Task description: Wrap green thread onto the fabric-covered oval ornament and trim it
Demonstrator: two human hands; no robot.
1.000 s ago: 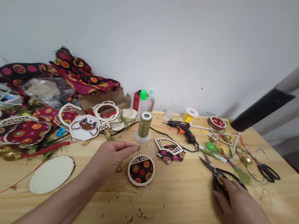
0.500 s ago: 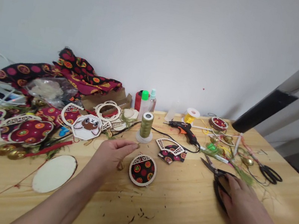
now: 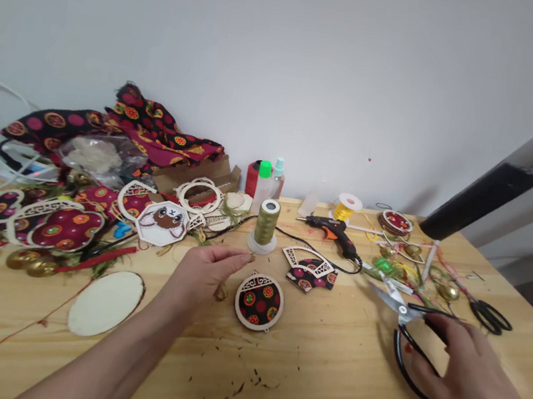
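My left hand (image 3: pixel 212 272) is closed in a pinch on a thin olive thread, just in front of the olive thread spool (image 3: pixel 267 223). A loop of the thread hangs below its fingers. Right of that hand a round wooden-framed ornament (image 3: pixel 259 301) with dark flowered fabric lies flat. On the right, my right hand (image 3: pixel 467 366) grips the black handles of a pair of scissors (image 3: pixel 403 310), whose blades point to the upper left. A fan-shaped wooden frame with fabric (image 3: pixel 308 270) lies between the spool and the scissors.
Behind are a glue gun (image 3: pixel 337 231), a yellow cord spool (image 3: pixel 346 209) and bottles (image 3: pixel 262 185). A second pair of scissors (image 3: pixel 488 315) lies at right. Ornaments, fabric (image 3: pixel 157 121) and a white oval disc (image 3: pixel 105 303) fill the left. Dark scraps (image 3: pixel 255 380) dot the front.
My right hand has picked the scissors up off the table, and their blades now show more clearly. My left hand keeps its pinch near the spool. The view has shifted slightly.
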